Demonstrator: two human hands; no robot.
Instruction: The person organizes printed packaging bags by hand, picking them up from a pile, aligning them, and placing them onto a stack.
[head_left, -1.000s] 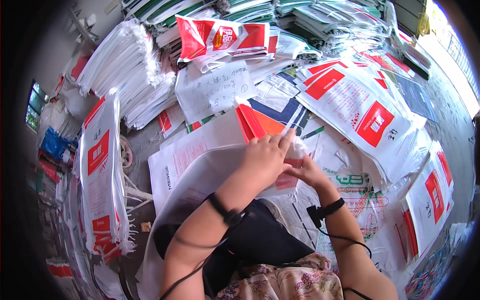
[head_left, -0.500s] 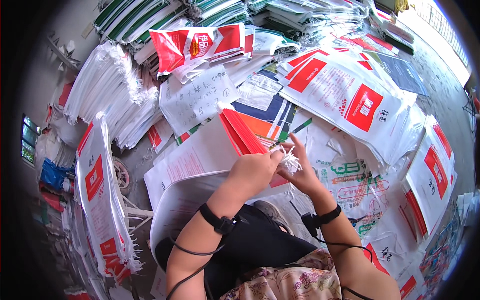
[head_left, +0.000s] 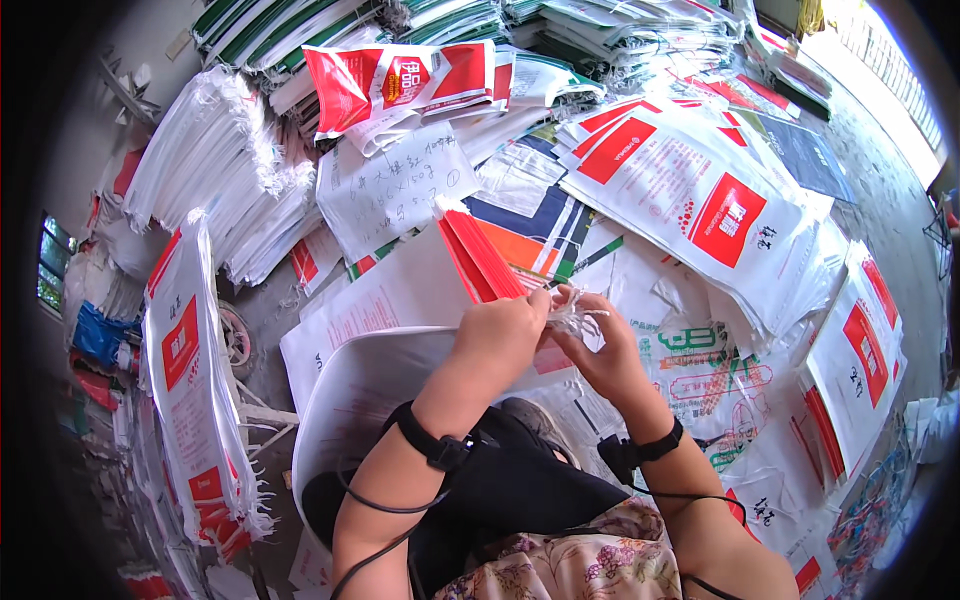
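Observation:
In front of me a stack of white and red woven bags (head_left: 478,258) stands partly folded, its red edges fanned together. My left hand (head_left: 503,338) is closed at the stack's near corner, its thumb and fingers pinched together. Close beside it, my right hand (head_left: 612,358) has finger and thumb closed around a tuft of white frayed threads (head_left: 572,318). The threads spread out between the two hands, and the exact fingertip contact is partly hidden. A white curved sheet (head_left: 335,400) bends around my left forearm and knee.
More white and red bags lie in piles at right (head_left: 700,190) and far right (head_left: 855,360). Another bag bundle (head_left: 185,370) stands at left. Tall frayed stacks (head_left: 205,165) rise behind it. A handwritten white sheet (head_left: 395,190) lies beyond the bags. Cables run from both wristbands.
My right hand's fingers have curled in from a more spread pose, drawing the thread tuft together. The left hand stays nearly in place. The view has shifted slightly.

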